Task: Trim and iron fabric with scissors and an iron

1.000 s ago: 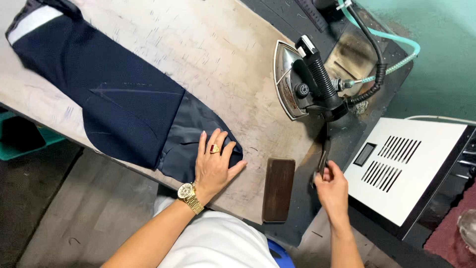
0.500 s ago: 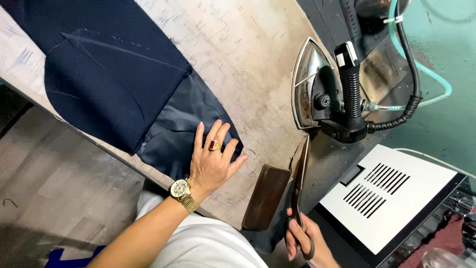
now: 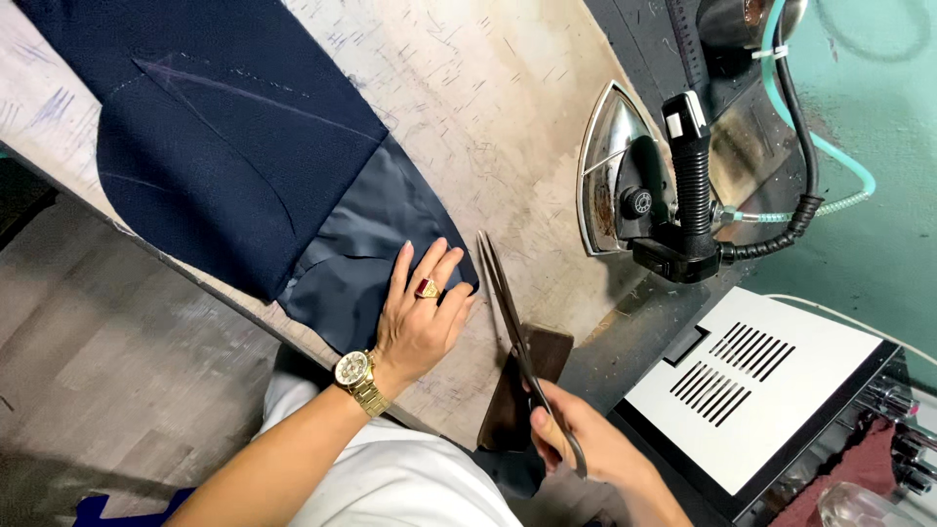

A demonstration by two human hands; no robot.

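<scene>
The left hand point(image 3: 420, 317) is lying flat and open on one navy garment point(image 3: 244, 146) spread over the surface point(image 3: 488, 107), while the right hand point(image 3: 595, 454), partly cut off below, is gripping one pair of scissors point(image 3: 512, 322), blades closed, near one steam iron point(image 3: 649, 190).

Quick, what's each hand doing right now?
Left hand: open, flat on the navy fabric.
Right hand: closed on the scissors, blades pointing toward the fabric.
</scene>
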